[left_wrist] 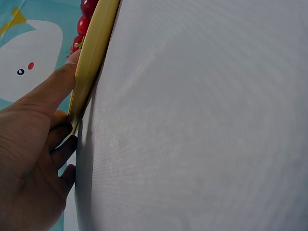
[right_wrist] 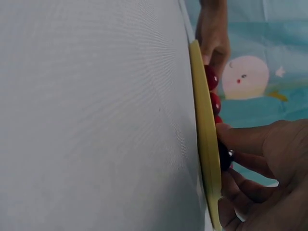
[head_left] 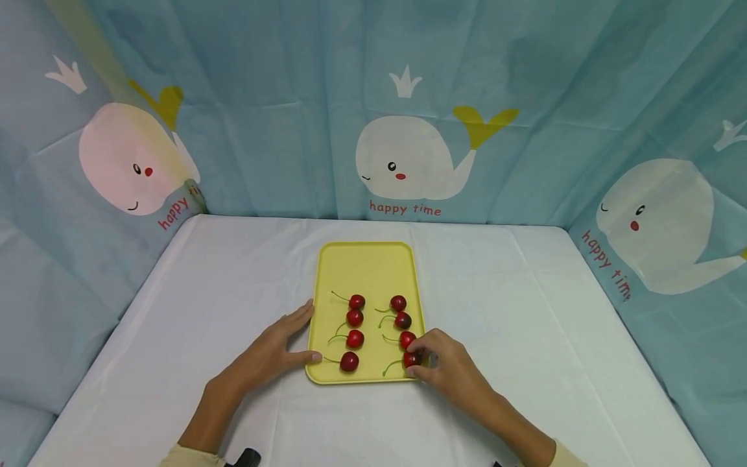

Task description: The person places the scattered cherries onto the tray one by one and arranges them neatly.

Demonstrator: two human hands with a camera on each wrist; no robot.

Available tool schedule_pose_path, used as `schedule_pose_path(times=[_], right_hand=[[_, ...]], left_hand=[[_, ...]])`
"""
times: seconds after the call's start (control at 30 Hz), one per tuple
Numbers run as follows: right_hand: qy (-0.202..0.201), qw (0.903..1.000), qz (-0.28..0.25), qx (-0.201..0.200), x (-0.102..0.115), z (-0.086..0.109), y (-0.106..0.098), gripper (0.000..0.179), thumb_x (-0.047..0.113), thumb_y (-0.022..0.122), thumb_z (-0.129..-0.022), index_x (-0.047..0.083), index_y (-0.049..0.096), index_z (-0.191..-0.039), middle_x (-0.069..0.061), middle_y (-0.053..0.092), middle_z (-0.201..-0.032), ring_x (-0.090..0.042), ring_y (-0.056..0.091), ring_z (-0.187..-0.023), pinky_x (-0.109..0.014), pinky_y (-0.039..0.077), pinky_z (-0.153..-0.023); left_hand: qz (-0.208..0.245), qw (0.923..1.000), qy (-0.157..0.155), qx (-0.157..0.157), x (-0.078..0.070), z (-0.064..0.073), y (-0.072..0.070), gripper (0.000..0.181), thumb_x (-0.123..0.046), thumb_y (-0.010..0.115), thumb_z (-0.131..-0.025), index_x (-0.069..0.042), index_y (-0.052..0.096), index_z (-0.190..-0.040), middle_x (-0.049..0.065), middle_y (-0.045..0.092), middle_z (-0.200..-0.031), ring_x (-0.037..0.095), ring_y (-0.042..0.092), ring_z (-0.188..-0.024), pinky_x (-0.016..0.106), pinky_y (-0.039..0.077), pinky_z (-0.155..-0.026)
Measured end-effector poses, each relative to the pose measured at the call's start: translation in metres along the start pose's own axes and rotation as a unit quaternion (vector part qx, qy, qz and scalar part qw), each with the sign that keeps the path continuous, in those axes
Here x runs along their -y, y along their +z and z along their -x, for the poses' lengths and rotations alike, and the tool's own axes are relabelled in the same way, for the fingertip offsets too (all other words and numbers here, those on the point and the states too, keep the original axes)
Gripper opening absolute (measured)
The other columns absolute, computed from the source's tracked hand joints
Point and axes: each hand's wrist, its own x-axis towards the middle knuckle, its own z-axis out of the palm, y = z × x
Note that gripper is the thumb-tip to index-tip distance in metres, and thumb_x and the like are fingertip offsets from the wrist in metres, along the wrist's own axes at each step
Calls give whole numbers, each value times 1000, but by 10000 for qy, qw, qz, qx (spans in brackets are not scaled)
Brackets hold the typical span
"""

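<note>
A yellow tray (head_left: pixel 364 266) lies on the white cloth with several dark red cherries in two columns, their green stems mostly pointing left. My right hand (head_left: pixel 449 366) pinches the nearest cherry (head_left: pixel 411 360) of the right column between thumb and fingers, at the tray's near right corner. Just beyond it is another cherry (head_left: pixel 407 340), partly covered by the fingers. My left hand (head_left: pixel 265 353) rests along the tray's left edge, fingers spread and thumb on the rim by the nearest cherry (head_left: pixel 349 362) of the left column. In the right wrist view the pinched cherry (right_wrist: pixel 224 156) looks almost black.
White cloth (head_left: pixel 233 272) covers the table around the tray. Blue curtains (head_left: pixel 262 130) with printed whales hang behind and at both sides. The far part of the tray shows bare yellow surface. A black object (head_left: pixel 248 458) sits by the left sleeve.
</note>
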Motion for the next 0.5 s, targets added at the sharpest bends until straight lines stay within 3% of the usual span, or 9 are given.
schedule_pose_path(times=[0.33,0.5], right_hand=[[62,9999,93,-72,-1,2,-3,37,15,95,-78,15,78,-110,7,70,-103,-13,64,-90,-28,57,-77],[310,9986,275,-318,-7,0,-18,30,23,89,-88,15,78,-114,6,73,-106,-11,67,-94,-35,60,-83]], left_hand=[[26,10000,39,4,0,-1,0,109,-52,87,-84,-16,29,-169,3,25,-176,41,22,-162,66,27,-126],[-34,10000,87,34,0,0,-1,110,-53,87,-84,-16,28,-169,3,24,-176,41,22,-162,66,27,-126]])
